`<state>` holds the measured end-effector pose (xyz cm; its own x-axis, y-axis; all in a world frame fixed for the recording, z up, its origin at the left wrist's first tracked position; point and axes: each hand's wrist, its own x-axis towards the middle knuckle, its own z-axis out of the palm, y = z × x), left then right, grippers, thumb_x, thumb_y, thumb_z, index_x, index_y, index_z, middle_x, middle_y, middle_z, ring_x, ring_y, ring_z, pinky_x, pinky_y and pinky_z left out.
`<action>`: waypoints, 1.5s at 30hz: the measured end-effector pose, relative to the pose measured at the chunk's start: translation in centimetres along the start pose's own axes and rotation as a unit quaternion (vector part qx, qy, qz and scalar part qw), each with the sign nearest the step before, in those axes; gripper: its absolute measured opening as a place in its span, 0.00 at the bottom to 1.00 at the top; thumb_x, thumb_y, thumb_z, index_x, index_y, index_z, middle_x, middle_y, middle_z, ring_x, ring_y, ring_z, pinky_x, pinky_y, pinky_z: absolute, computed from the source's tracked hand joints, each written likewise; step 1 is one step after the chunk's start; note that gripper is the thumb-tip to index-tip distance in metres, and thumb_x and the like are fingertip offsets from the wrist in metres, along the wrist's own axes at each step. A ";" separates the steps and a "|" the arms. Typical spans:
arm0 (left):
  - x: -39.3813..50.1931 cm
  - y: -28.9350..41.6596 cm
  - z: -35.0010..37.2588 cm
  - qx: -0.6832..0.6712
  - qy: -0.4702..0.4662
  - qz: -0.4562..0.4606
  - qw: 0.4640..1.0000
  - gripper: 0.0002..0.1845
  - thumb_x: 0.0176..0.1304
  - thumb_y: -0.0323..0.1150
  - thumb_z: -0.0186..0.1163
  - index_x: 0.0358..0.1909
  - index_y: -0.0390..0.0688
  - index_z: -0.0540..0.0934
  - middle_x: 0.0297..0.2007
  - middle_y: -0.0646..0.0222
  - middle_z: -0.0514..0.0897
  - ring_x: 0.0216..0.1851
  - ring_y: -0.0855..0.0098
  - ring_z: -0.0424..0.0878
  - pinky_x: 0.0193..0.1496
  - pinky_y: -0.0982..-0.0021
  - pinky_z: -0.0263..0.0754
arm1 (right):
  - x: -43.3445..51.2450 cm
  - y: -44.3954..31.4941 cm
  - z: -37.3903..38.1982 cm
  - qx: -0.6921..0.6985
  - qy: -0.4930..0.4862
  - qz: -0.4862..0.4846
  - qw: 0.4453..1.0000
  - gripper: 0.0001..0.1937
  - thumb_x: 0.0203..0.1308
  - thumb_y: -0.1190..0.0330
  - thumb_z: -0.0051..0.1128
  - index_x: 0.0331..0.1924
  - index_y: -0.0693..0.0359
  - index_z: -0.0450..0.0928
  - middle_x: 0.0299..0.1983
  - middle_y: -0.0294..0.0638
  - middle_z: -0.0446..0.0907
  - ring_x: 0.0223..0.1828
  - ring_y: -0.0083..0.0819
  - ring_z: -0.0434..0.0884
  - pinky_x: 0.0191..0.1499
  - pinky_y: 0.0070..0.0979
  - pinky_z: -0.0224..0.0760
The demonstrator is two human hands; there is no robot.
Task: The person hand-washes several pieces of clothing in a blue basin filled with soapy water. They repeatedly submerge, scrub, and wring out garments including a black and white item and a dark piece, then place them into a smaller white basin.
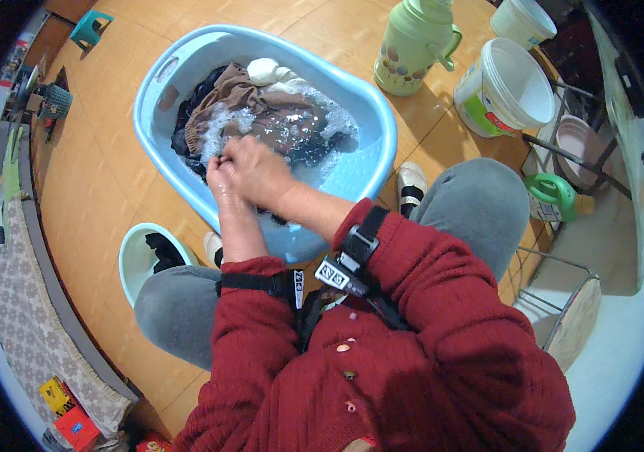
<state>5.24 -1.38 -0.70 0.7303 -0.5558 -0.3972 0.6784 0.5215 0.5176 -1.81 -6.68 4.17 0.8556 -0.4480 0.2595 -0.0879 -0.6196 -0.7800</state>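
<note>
A light-blue plastic tub (381,135) of sudsy water stands on the floor before me. Brown cloth (276,116) with a ribbed edge lies bunched in it, beside dark cloth (186,113) and white cloth (268,72). My left hand (223,179) and my right hand (261,168) meet over the near left part of the tub, the right partly covering the left. Their curled fingers are at the near edge of the brown cloth. Whether fabric is pinched between them is hidden. Foam (341,118) floats around the garments.
A pale green basin (130,254) with black cloth sits by my left knee. A green thermos flask (412,51) and white buckets (502,85) stand beyond the tub on the right. Nearby are a green-handled jug (550,198), a round-seated stool (576,322) and a small teal stool (89,29).
</note>
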 end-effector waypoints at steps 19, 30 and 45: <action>9.4 -10.7 -10.4 -0.031 0.368 -0.029 0.929 0.12 0.63 0.41 0.51 0.25 0.45 0.71 0.26 0.71 0.74 0.28 0.70 0.73 0.34 0.65 0.72 | 0.6 19.4 6.9 -0.329 -0.412 0.088 0.845 0.23 0.44 0.68 0.55 0.50 0.58 0.71 0.49 0.53 0.72 0.55 0.46 0.69 0.56 0.40 0.61; 7.3 -5.9 -7.5 -0.098 0.297 -0.181 0.932 0.20 0.61 0.53 0.37 0.39 0.50 0.70 0.41 0.60 0.76 0.42 0.56 0.73 0.49 0.46 0.62 | 4.7 11.0 2.4 -0.119 -0.133 0.112 0.978 0.15 0.42 0.74 0.49 0.39 0.60 0.77 0.39 0.52 0.76 0.44 0.49 0.74 0.49 0.39 0.67; 0.1 -5.0 1.5 -0.073 0.073 -0.023 0.994 0.12 0.57 0.37 0.48 0.33 0.42 0.77 0.29 0.68 0.79 0.33 0.65 0.78 0.42 0.63 0.74 | 1.0 4.4 -3.9 -0.117 0.016 0.186 0.975 0.13 0.54 0.64 0.45 0.34 0.66 0.73 0.33 0.57 0.74 0.38 0.54 0.75 0.40 0.43 0.71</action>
<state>1.77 -5.01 -2.19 0.6945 -0.4871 -0.5295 0.7084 0.5915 0.3850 -3.29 -12.37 3.23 0.7263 -0.6873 0.0047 -0.5061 -0.5393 -0.6731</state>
